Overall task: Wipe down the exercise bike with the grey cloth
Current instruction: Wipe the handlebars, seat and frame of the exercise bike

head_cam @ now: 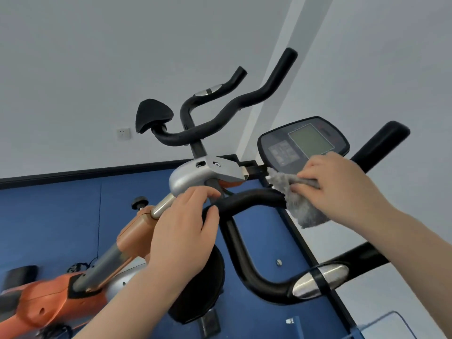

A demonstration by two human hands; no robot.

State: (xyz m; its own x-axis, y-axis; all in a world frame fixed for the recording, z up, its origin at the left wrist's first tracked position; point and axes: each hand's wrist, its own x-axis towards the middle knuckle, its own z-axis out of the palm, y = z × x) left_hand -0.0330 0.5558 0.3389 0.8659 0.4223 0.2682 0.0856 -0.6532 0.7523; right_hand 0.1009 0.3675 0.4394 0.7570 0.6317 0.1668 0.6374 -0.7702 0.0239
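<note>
Blue floor (pixel 61 216), white walls (pixel 97 57), black skirting (pixel 73 173)

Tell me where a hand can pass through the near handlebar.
Open gap inside the handlebar loop, between the left hand and the silver grip sensor. Crowded by the console, where the right hand presses the grey cloth on the bar.
</note>
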